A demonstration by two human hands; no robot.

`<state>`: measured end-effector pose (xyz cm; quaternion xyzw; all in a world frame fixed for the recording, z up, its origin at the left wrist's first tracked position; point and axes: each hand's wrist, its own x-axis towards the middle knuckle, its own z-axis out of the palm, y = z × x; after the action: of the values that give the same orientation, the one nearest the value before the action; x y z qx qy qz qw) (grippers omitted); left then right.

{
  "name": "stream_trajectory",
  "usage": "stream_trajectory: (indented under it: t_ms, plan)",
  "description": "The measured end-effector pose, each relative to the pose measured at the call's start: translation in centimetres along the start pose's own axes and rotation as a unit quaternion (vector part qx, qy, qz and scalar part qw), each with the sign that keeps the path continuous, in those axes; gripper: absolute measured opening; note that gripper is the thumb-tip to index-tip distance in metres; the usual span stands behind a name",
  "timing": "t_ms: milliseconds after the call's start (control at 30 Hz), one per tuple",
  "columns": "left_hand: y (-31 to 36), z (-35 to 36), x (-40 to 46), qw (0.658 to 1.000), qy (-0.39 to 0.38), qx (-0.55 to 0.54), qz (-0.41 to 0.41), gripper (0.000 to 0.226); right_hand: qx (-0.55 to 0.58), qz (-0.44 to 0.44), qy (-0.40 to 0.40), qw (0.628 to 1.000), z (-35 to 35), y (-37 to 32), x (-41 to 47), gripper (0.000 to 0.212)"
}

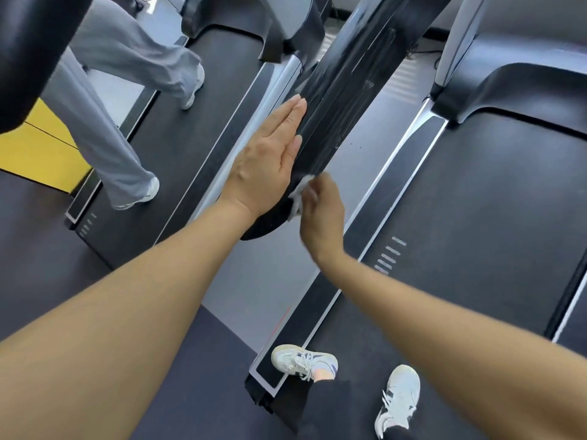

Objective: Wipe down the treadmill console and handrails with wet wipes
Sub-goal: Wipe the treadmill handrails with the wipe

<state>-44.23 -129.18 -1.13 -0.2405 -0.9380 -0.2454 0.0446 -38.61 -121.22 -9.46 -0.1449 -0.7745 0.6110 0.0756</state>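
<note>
A black handrail (346, 100) is seen running diagonally from upper right down to its rounded end near frame centre, its glossy top marked with wet streaks. The left hand (270, 163) is laid flat against the handrail's left side, fingers straight and together, nothing gripped. The right hand (320, 214) is positioned at the rail's lower end, fingers curled around a crumpled white wet wipe (300, 193), which is pressed against the rail's end; this hand is motion-blurred, so the exact finger placement cannot be told. The two hands are close together, on opposite sides of the rail.

Below the rail, the right-side treadmill (476, 217) belt and its silver side rail are visible; the wearer's two white sneakers (305, 362) are seen at the bottom, the left one on the deck's rear corner. A second treadmill (190, 128) is seen at left, with another person in grey trousers (104, 100) and white shoes standing on its near edge. A yellow floor panel (38, 147) is seen at far left. No containers are visible.
</note>
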Motion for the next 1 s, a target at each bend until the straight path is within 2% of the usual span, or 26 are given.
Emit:
stream_trajectory:
  t_ms: [67, 133, 333, 533, 633, 733, 867, 933, 1000]
  plan:
    - [0.0, 0.0, 0.0, 1.0, -0.001, -0.003, -0.001, 0.045, 0.013, -0.025, -0.044, 0.999, 0.6, 0.7, -2.6, 0.017]
    - [0.1, -0.1, 0.0, 1.0, -0.003, -0.003, 0.001, 0.045, 0.023, -0.028, -0.046, 0.998, 0.4, 0.6, -2.0, 0.016]
    - [0.0, 0.0, 0.0, 1.0, -0.004, -0.012, 0.001, 0.046, 0.075, 0.019, 0.109, 0.991, -1.7, -2.1, 7.1, 0.01]
    - [-0.1, -0.1, 0.0, 1.0, 0.0, -0.029, 0.0, 0.044, 0.05, 0.003, 0.137, 0.989, -0.8, -2.5, 6.5, 0.01]
    - [0.1, -0.2, -0.1, 0.998, 0.0, -0.058, -0.015, 0.043, 0.052, -0.005, 0.131, 0.99, -1.1, -3.4, 6.0, 0.02]
    - [-0.2, -0.7, -0.9, 0.997, 0.011, -0.075, -0.023, 0.041, 0.054, -0.062, 0.114, 0.99, 0.0, -3.9, 2.7, 0.036]
    - [-0.9, -1.1, -4.1, 0.997, 0.021, -0.074, -0.031, 0.041, 0.072, -0.096, 0.048, 0.992, 2.0, -2.6, -2.7, 0.016]
    - [-1.1, -0.9, -5.2, 0.995, 0.04, -0.084, -0.038, 0.041, 0.077, -0.098, 0.035, 0.992, 2.1, -2.4, -3.1, 0.016]
    - [-1.2, -0.6, -5.4, 0.992, 0.054, -0.095, -0.054, 0.04, 0.079, -0.092, 0.045, 0.992, 1.3, -2.7, -1.4, 0.025]
